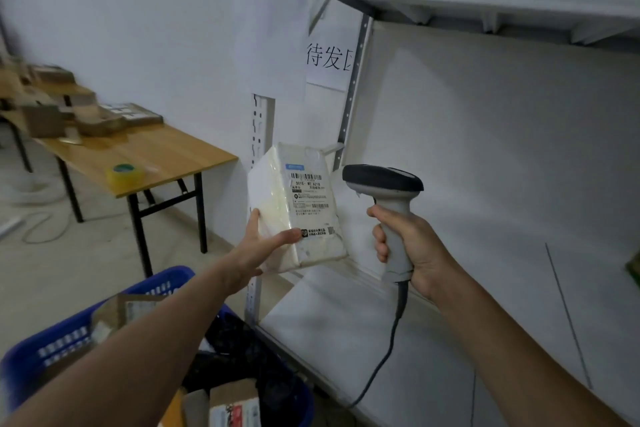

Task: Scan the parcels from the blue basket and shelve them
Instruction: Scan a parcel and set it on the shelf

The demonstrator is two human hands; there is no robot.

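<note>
Hanging above the parcel (304, 204) and scanner (382, 178), a sign (268, 10) reads "4-3".

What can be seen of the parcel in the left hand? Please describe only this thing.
The parcel is a whitish, box-shaped packet in what looks like translucent plastic film. A white label with barcodes, text and a small blue mark sits on its front. It is held upright, slightly tilted, before the shelf. Only the left hand touches it: the thumb lies across the lower front, a finger along the left side. The scanner is to its right, apart from it.
</note>
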